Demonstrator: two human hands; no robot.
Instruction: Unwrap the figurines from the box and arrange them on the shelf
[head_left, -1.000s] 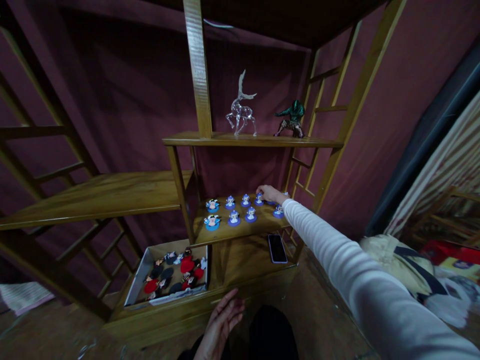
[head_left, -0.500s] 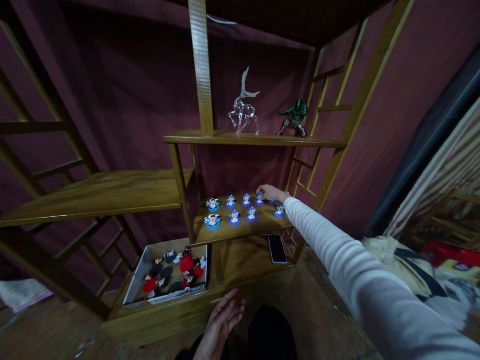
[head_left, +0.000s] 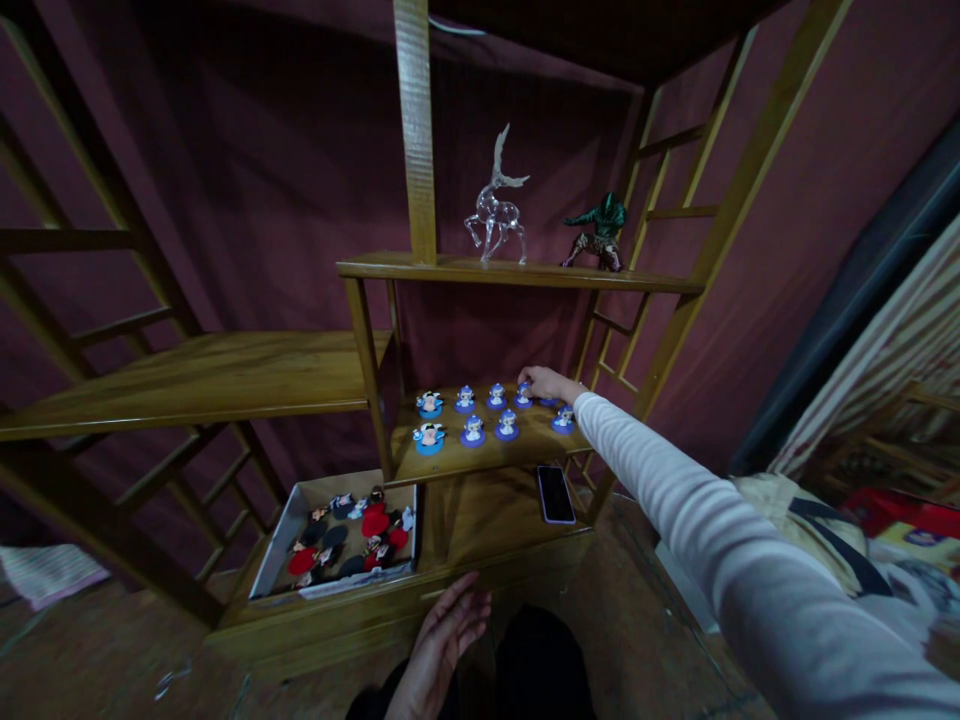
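My right hand [head_left: 547,382] reaches onto the middle shelf, its fingers closed around the top of a small purple-and-white figurine [head_left: 523,397] in the back row. That figurine stands upright on its round purple base. Beside it are more of the same kind, such as one figurine [head_left: 496,396] to its left and another figurine [head_left: 507,424] in front. Two blue figurines, one behind [head_left: 429,403] and one in front [head_left: 429,438], stand at the left end. A figurine behind my wrist is partly hidden. My left hand [head_left: 448,632] is held low before the cabinet, empty, fingers stretched out.
An open box [head_left: 259,560] with several red and black figurines sits at lower left. A phone [head_left: 555,494] lies on the bottom shelf. On the upper shelf [head_left: 465,269] stand a clear deer figurine [head_left: 497,215] and a dark green figure [head_left: 600,230]. A bag [head_left: 795,520] lies at right.
The view has shifted slightly, so the shelves sit a little further right and higher. My right hand stays at the same back-row figurine. My left hand has hardly moved.
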